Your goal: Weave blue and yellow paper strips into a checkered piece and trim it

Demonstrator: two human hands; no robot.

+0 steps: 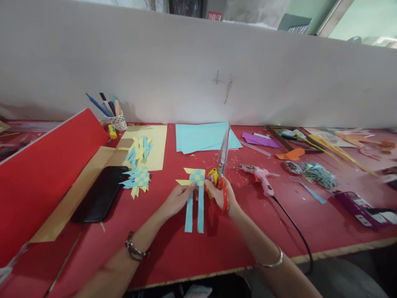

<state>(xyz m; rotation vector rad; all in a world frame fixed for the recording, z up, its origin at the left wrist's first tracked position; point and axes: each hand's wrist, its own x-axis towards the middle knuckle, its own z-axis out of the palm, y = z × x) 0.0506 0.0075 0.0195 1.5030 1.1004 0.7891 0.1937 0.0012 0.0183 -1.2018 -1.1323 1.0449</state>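
Note:
My left hand [177, 200] pinches the left side of a small woven paper piece [197, 176] in blue and yellow checks. Two long blue strips hang down from it, and two pointed yellow ends stick out to its left. My right hand [226, 198] holds red-and-yellow-handled scissors [223, 151], blades pointing up and away, while its thumb touches the woven piece's right edge. Left of my hands lie woven blue-and-yellow paper pieces [139, 178] with pointed ends. Above them is a heap of cut paper scraps [141, 150] on a yellow sheet [159, 145].
Blue sheets [198, 136] lie by the white partition [186, 70]. A pink glue gun [259, 176] with a black cord rests to the right, near a shredded paper bundle [318, 174] and a purple box [356, 209]. Leftward are a black phone [99, 194], a red board [46, 178] and a pen cup [118, 121].

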